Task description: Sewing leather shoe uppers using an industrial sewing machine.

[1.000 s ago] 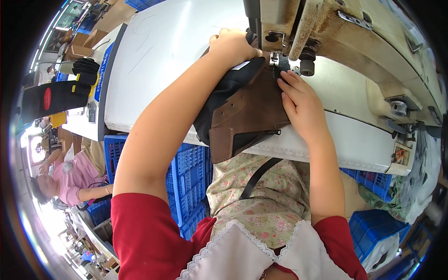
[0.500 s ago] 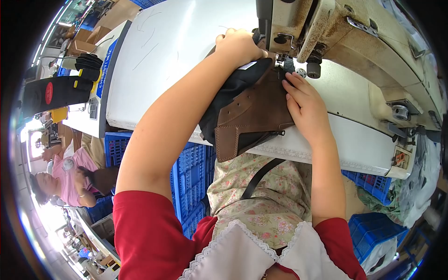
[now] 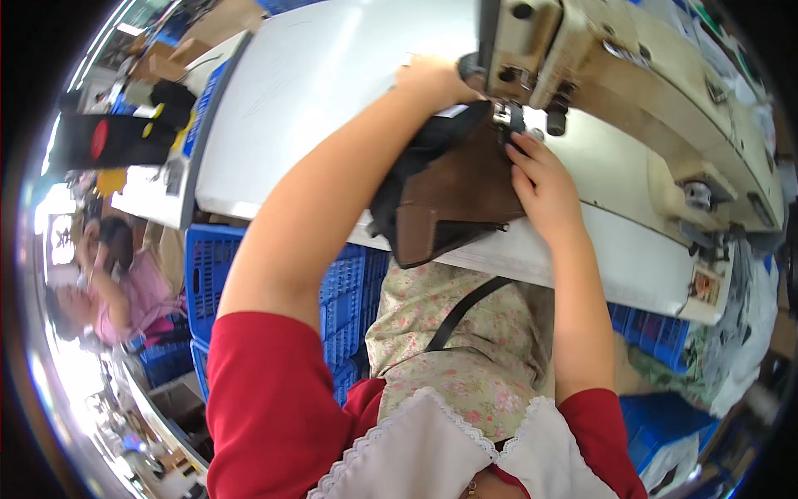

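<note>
Blue crates (image 3: 342, 291) under wht tbl (image 3: 324, 75); R hand (image 3: 544, 179) on leather (image 3: 470, 179), fingers part-spread; L hand (image 3: 434, 81) fingers unclear.

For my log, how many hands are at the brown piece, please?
2: left hand at the far end of the brown piece, right hand at its right edge.

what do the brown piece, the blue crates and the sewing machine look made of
Brown piece: probably leather, smooth and fairly matte; could be imitation. Blue crates: likely plastic, evenly coloured, with regular holes. Sewing machine: seemingly cream-painted metal, with brownish wear.
</note>
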`<state>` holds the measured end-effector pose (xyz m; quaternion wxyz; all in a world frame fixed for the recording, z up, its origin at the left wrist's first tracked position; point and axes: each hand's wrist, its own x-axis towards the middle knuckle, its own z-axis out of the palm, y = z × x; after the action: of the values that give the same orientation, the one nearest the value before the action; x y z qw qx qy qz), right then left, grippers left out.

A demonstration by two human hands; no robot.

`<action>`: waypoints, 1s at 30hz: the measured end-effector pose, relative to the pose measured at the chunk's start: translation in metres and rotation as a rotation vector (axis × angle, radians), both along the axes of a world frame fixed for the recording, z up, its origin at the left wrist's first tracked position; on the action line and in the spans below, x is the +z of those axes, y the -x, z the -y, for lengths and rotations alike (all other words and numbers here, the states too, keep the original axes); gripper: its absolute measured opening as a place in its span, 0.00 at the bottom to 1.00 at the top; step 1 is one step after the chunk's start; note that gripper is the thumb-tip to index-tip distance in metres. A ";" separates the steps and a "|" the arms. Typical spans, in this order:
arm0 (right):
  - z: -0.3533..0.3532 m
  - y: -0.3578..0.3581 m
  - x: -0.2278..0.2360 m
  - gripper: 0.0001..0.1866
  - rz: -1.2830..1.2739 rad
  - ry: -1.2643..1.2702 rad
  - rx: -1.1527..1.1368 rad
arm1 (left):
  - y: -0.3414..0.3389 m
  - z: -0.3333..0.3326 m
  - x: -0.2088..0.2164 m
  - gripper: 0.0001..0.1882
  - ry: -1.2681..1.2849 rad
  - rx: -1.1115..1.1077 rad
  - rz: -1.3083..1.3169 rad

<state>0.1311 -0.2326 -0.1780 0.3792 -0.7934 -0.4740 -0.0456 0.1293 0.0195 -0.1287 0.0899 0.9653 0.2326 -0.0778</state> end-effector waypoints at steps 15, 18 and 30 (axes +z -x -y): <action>0.013 -0.026 -0.019 0.17 -0.043 0.187 0.076 | 0.139 0.046 0.091 0.17 -0.129 0.022 0.464; 0.012 -0.031 -0.027 0.18 -0.097 0.179 0.103 | 0.173 0.093 0.098 0.08 -0.332 -0.250 0.600; -0.001 -0.019 -0.021 0.17 -0.059 0.053 0.097 | 0.107 0.193 0.001 0.22 -0.656 -0.200 -0.125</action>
<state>0.1502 -0.2317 -0.1993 0.3736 -0.7803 -0.5014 0.0088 0.0221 -0.1732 -0.1277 -0.2477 0.9542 0.1544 -0.0664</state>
